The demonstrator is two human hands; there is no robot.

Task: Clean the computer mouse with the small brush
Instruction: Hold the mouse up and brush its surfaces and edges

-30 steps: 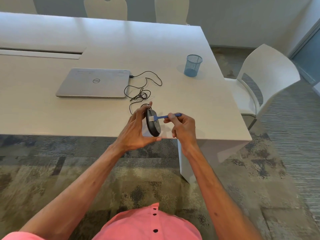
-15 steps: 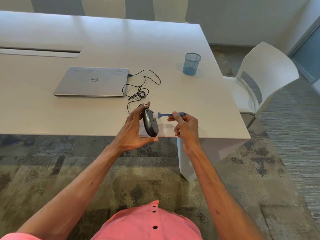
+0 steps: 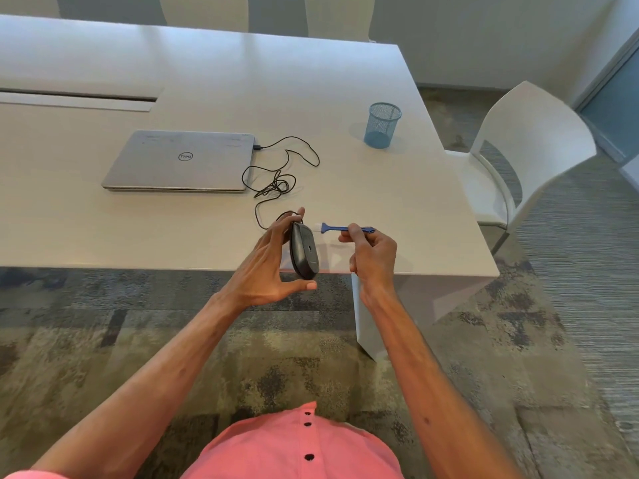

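My left hand (image 3: pixel 266 267) grips a dark grey wired computer mouse (image 3: pixel 304 250) by its ends, held on edge above the table's near edge with its underside turned toward the right. My right hand (image 3: pixel 373 254) pinches the blue handle of a small brush (image 3: pixel 332 228). The brush's white bristles point left and hang a short gap away from the mouse's upper end, not touching it. The mouse's black cable (image 3: pixel 276 178) runs in loops across the table to the laptop.
A closed silver laptop (image 3: pixel 179 160) lies on the white table (image 3: pixel 207 81) to the left. A blue mesh pen cup (image 3: pixel 382 124) stands at the far right. A white chair (image 3: pixel 525 150) sits beside the table's right end. Carpet floor lies below.
The brush has pulled right, off the mouse; its bristles were on the mouse's upper part a second ago and now stand clear. My left hand keeps holding the mouse in place.
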